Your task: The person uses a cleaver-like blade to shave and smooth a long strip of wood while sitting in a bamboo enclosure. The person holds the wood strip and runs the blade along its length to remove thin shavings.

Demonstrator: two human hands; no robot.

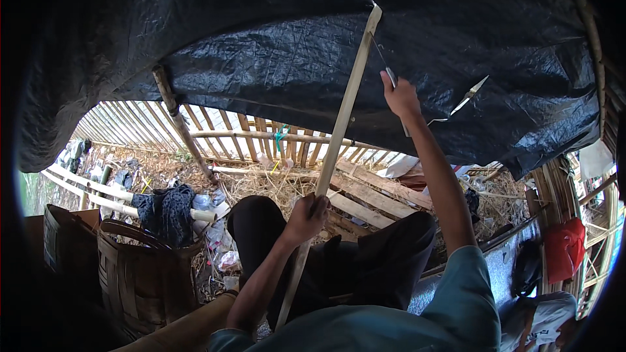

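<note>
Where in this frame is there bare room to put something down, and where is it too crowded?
Free: the wooden planks beyond the knees, between the straw and the right arm. Crowded: lower left, with woven basket, box and dark cloth. The left hand grips the bamboo strip; the right hand holds a knife.

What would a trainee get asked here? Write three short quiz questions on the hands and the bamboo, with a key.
1. True or false: the left hand grips the bamboo strip near its middle.
2. What does the right hand hold? A) a knife B) a red bag C) a basket
3. Fill in: the strip's top end points up at the black ______.

Key: 1 true; 2 A; 3 tarpaulin.
</note>
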